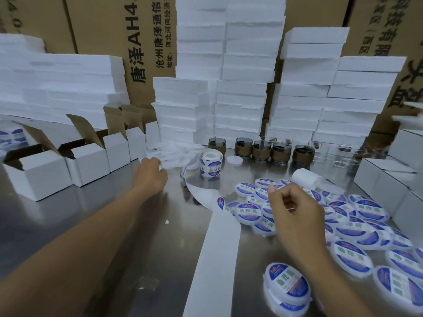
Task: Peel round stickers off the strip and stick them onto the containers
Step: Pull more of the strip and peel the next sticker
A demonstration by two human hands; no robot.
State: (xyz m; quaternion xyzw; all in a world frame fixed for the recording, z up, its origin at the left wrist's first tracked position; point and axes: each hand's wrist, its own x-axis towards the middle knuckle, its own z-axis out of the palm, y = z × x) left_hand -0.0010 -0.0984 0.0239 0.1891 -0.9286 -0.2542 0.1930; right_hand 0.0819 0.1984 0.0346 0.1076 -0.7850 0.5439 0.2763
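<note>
My left hand (151, 171) reaches far across the steel table (128, 225) to a heap of white unlabelled containers (176, 154), and its fingers curl round one at the heap's edge. A sticker roll (210, 167) stands upright beside the heap. Its white backing strip (212, 255) trails toward me, with one blue round sticker (220, 203) left on it. My right hand (295, 211) hovers with fingers curled and nothing visible in it, above a spread of labelled containers (357, 232). Two stacked labelled containers (286, 286) lie nearest me.
Open white cartons (41, 175) line the left side. Glass cups with brown sleeves (261, 149) and clear cups (338, 154) stand at the back before foam stacks (240, 106). Closed white boxes (389, 181) sit right. A loose white lid (234, 160) and white roll (306, 177) lie mid-table.
</note>
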